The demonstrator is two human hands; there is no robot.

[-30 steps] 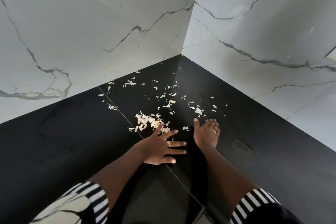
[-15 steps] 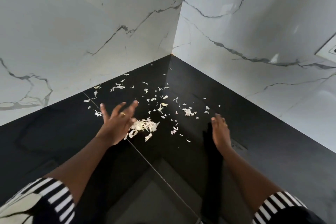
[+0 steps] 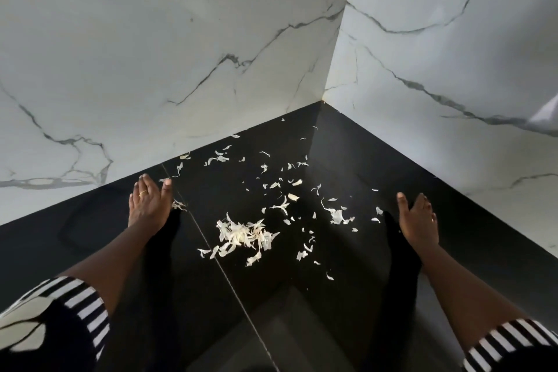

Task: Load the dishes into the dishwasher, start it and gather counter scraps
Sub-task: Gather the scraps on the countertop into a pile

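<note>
Scrap-gathering step: we held the left grip [image 3: 149,205] and right grip [image 3: 418,220] spread, fingers straight, holding nothing. Pale scraps [image 3: 244,234] lay between them on the black table [image 3: 459,254]. Next, we judged, both should sweep inward.

Nearer than the scrap heap [image 3: 244,234], both striped sleeves [image 3: 81,308] are cut by the bottom edge (the left one blurred); flecks [image 3: 264,153] beyond the heap are too small to identify.

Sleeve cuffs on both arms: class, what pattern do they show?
The sleeve cuffs are black-and-white striped; head view.
</note>
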